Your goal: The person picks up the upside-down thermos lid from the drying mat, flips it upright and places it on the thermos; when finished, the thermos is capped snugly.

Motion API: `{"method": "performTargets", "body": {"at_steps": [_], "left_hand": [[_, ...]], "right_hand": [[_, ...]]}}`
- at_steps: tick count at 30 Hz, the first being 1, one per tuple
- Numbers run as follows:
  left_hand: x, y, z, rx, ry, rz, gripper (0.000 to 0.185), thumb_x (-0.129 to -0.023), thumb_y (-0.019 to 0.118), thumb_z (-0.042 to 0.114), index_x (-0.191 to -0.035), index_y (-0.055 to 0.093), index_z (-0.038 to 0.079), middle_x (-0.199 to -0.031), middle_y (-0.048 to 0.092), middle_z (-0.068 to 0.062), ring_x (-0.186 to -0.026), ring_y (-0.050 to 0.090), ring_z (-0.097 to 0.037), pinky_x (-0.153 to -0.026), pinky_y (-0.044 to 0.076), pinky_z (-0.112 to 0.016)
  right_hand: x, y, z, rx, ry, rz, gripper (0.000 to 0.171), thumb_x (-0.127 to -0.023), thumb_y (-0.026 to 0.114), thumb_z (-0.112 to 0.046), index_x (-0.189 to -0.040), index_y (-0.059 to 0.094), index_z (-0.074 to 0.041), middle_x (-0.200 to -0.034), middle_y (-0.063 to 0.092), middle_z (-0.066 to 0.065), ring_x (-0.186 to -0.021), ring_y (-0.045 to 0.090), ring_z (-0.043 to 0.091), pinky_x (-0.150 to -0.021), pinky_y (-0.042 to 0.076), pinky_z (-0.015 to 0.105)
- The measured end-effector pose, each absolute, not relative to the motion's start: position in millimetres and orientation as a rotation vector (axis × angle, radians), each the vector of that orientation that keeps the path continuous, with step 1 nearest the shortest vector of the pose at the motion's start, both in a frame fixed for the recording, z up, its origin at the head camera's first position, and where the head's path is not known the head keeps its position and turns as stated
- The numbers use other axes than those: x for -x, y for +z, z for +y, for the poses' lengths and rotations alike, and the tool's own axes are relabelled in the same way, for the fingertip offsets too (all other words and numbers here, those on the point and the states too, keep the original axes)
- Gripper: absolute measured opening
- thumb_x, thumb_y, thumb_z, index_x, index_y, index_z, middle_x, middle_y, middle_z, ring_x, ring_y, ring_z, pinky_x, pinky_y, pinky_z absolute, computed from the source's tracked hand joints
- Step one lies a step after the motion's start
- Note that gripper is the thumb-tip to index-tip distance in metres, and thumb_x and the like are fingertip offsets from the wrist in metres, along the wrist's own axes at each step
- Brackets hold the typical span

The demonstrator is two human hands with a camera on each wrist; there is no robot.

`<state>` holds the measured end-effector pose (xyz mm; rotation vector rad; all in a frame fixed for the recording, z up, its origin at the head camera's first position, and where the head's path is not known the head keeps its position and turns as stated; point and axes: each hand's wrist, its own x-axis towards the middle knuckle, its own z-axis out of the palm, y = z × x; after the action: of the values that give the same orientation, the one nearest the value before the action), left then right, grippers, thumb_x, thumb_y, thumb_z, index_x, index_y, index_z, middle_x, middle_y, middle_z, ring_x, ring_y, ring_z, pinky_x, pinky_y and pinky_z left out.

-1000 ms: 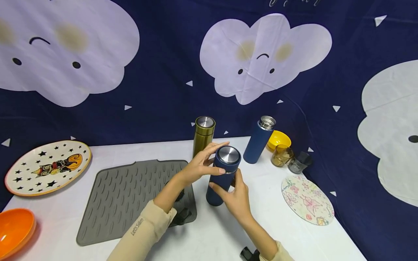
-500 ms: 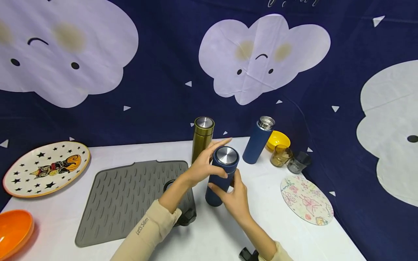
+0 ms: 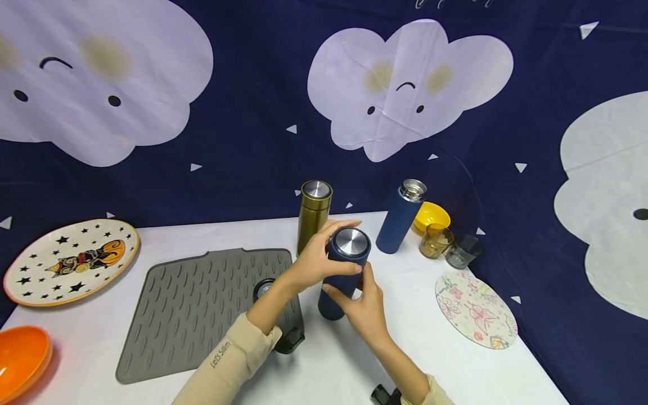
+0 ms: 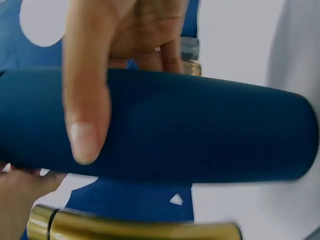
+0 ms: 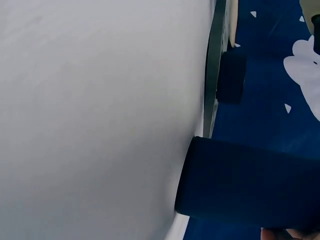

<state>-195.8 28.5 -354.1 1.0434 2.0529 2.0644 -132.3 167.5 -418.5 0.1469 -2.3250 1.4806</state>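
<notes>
A dark blue thermos (image 3: 331, 305) with a shiny steel disc on its lid (image 3: 352, 242) stands a little tilted in front of me on the white table. My left hand (image 3: 315, 260) grips it at the lid, thumb across the front and fingers behind. Lower down, my right hand (image 3: 365, 310) holds the body. In the left wrist view the right thumb (image 4: 87, 120) lies over the thermos (image 4: 200, 127); its far fingers are partly hidden. The right wrist view shows the base of the thermos (image 5: 235, 185) right at the tablecloth.
Behind the left hand stands a gold thermos (image 3: 313, 216). A lidless blue thermos (image 3: 397, 225), yellow bowl (image 3: 432, 216), amber glass (image 3: 435, 242) and grey glass (image 3: 463, 253) are back right. A grey mat (image 3: 202, 315) bears a round lid (image 3: 260, 288). Floral disc (image 3: 476, 309) right; plate (image 3: 40, 253), orange bowl (image 3: 22, 360) left.
My left thumb has slid rightward across the front of the thermos, and the fingers have shifted round its lid. The round lid on the mat shows more beside my left forearm. The right hand stays put.
</notes>
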Motion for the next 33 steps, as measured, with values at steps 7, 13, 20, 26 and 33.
{"method": "performTargets", "body": {"at_steps": [7,13,20,26,33], "left_hand": [[190.1,-351.1,32.8,-1.029,2.009,2.192,0.088,-0.072,0.086,0.032,-0.143,0.035,0.017,-0.143,0.047,-0.005,-0.129,0.047,-0.022,-0.109,0.039,-0.045],[192.3,-346.5,31.1,-1.066,1.988,2.201,0.066,-0.074,0.081,0.016,-0.133,0.052,0.008,-0.131,0.053,-0.01,-0.116,0.053,-0.024,-0.1,0.047,-0.043],[186.7,-346.2,32.5,-0.941,2.032,2.262,0.088,-0.072,0.087,0.026,-0.141,0.035,0.011,-0.14,0.048,-0.01,-0.13,0.045,-0.025,-0.109,0.038,-0.044],[189.6,-351.1,31.3,-1.051,2.206,2.039,0.065,-0.077,0.071,0.01,-0.133,0.039,0.0,-0.136,0.055,-0.022,-0.125,0.052,-0.034,-0.111,0.036,-0.05],[186.6,-353.5,34.9,-0.961,2.055,2.311,0.09,-0.072,0.086,0.027,-0.145,0.035,0.013,-0.138,0.049,-0.011,-0.128,0.046,-0.022,-0.108,0.04,-0.042]], "right_hand": [[133.0,-419.1,167.6,-0.146,1.465,-2.337,0.064,-0.078,0.085,-0.02,-0.132,0.051,-0.012,-0.121,0.067,0.005,-0.107,0.065,0.022,-0.09,0.053,0.045],[132.1,-420.7,167.6,-0.135,1.485,-2.335,0.065,-0.078,0.085,-0.022,-0.133,0.051,-0.016,-0.122,0.068,0.004,-0.102,0.067,0.022,-0.088,0.053,0.043],[133.0,-420.4,166.6,-0.152,1.46,-2.34,0.063,-0.079,0.085,-0.022,-0.132,0.051,-0.015,-0.124,0.066,0.005,-0.106,0.066,0.023,-0.09,0.053,0.045],[134.8,-420.6,166.9,-0.159,1.478,-2.336,0.066,-0.078,0.085,-0.024,-0.133,0.049,-0.017,-0.121,0.068,0.005,-0.1,0.067,0.021,-0.087,0.053,0.043],[134.3,-420.9,166.9,-0.127,1.453,-2.347,0.059,-0.078,0.085,-0.019,-0.127,0.053,-0.013,-0.119,0.068,0.007,-0.1,0.067,0.023,-0.087,0.054,0.042]]}}
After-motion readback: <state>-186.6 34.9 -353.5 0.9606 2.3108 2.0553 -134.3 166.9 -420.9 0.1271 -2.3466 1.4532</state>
